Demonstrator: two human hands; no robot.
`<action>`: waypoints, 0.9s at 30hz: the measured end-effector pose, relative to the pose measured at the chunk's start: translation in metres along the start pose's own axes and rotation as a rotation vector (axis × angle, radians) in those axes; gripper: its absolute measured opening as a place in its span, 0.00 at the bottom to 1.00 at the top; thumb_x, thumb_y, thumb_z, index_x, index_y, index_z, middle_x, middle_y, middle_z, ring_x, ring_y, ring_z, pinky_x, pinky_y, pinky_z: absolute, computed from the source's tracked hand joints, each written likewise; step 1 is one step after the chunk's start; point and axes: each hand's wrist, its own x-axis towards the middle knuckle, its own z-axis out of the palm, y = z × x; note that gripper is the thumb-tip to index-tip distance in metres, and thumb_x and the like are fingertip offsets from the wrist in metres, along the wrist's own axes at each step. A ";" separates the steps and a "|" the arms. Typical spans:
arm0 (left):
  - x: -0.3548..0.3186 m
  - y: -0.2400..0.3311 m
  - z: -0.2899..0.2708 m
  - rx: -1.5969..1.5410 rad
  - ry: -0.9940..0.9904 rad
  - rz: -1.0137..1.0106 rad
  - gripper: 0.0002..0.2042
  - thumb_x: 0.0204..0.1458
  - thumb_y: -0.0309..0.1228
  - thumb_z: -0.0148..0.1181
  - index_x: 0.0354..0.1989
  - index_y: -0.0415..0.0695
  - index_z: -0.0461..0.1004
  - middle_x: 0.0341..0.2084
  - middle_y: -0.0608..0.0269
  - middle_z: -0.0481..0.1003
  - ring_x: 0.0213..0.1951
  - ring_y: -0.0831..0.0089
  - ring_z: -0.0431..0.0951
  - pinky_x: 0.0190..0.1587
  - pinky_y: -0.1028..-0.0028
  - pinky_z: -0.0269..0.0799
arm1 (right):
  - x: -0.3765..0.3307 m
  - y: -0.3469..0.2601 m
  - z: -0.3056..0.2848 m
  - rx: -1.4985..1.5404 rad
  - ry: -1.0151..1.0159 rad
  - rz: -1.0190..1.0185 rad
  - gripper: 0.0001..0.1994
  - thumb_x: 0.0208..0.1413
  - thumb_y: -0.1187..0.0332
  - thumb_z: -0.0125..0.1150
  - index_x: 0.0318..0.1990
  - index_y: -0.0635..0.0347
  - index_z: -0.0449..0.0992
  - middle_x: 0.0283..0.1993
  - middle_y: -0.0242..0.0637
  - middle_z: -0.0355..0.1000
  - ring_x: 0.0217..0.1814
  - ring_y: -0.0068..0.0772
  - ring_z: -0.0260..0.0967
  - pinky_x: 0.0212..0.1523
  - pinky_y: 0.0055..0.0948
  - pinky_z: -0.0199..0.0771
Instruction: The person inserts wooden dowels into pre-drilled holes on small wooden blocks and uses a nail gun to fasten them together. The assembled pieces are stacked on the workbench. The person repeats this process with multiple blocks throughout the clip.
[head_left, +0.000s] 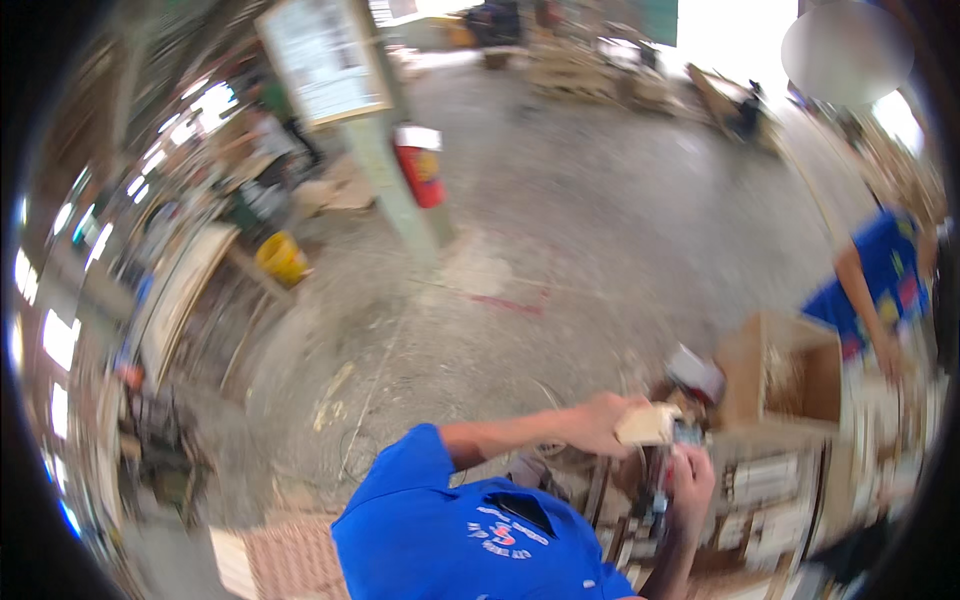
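Observation:
My left hand (604,420) reaches across to the right, its fingers closed on a short pale wooden block (648,425). Just below and to the right of the block, my right hand (692,474) is curled closed; what lies inside its fingers is blurred. A small grey-blue part (688,432) sits between the block and my right hand. Beside my right hand a dark and red tool or machine part (659,492) shows, too smeared to name. A rounded grey-white object (695,373) stands just beyond the block.
A wooden box (745,375) stands to the right, with a person in blue (875,275) beside it. Several wood strips (760,480) lie stacked at the lower right. Ahead are a post (395,190) with a red extinguisher (420,170) and a yellow bucket (282,258).

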 end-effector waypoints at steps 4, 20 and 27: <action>-0.011 0.011 -0.015 -0.011 -0.106 -0.172 0.31 0.46 0.34 0.77 0.60 0.40 0.74 0.41 0.51 0.85 0.42 0.62 0.87 0.47 0.62 0.83 | 0.011 -0.041 -0.009 -0.336 -0.044 -0.348 0.06 0.67 0.72 0.66 0.46 0.67 0.80 0.40 0.39 0.81 0.42 0.27 0.79 0.46 0.28 0.78; -0.015 0.019 -0.020 -0.226 -0.311 -0.177 0.32 0.49 0.33 0.77 0.63 0.38 0.73 0.46 0.62 0.82 0.46 0.77 0.81 0.50 0.71 0.80 | 0.034 -0.075 0.001 -0.586 -0.396 -0.668 0.08 0.67 0.73 0.64 0.51 0.61 0.80 0.42 0.47 0.80 0.42 0.53 0.81 0.41 0.46 0.81; -0.014 0.022 -0.022 -0.186 -0.343 -0.103 0.30 0.49 0.31 0.75 0.62 0.38 0.73 0.40 0.61 0.82 0.40 0.78 0.80 0.43 0.71 0.79 | 0.032 -0.084 -0.004 -0.806 -0.469 -0.704 0.08 0.67 0.69 0.65 0.50 0.61 0.78 0.35 0.45 0.75 0.36 0.54 0.77 0.36 0.49 0.78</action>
